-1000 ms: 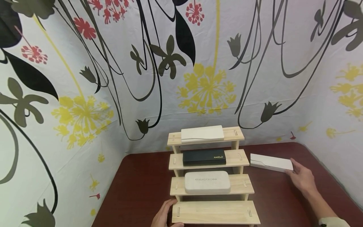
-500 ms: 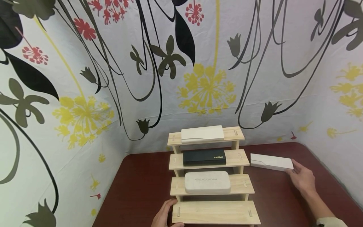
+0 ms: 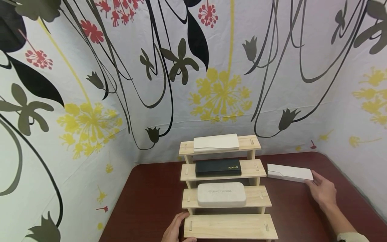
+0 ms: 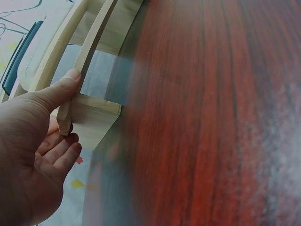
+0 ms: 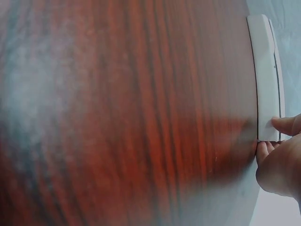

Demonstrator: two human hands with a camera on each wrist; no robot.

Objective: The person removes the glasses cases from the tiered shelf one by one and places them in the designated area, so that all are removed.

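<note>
"Right hand [image 3: 324,190] first: is it holding anything?"

"Yes. It pinches the right end of a long, slim white box with a curved flap line [image 3: 289,172], thumb against the near side, fingers round the end. Its grasp is narrow, no wider than the box."

"Why by the end?"

"My guess is that the end fits easily between thumb and fingers and leaves most of the box uncovered. The box seems to lie flat on the dark red, wood-grained tabletop [image 3: 145,201], so the hand probably bears little weight."

"And the left hand [image 3: 174,228]?"

"It grips the left end of the lowest board [image 3: 229,227] of a four-step stand of pale wood [image 3: 254,167], thumb on the front edge, fingers curled round the end. Presumably that steadies the stand, which looks light."

"What lies beyond that hand?"

"Rising away to its right: an off-white case with rounded corners [image 3: 221,199], a black oblong case with gold lettering [image 3: 211,168], then a flat white case [image 3: 216,143] on top. Each lies lengthwise, likely because the boards are shallow."

"So where's the white box?"

"Leftward from the right fingertips, its far end just beside the stand; I can't tell whether they touch. From the left hand, it's well off to the right and farther away, past the stand."
</note>
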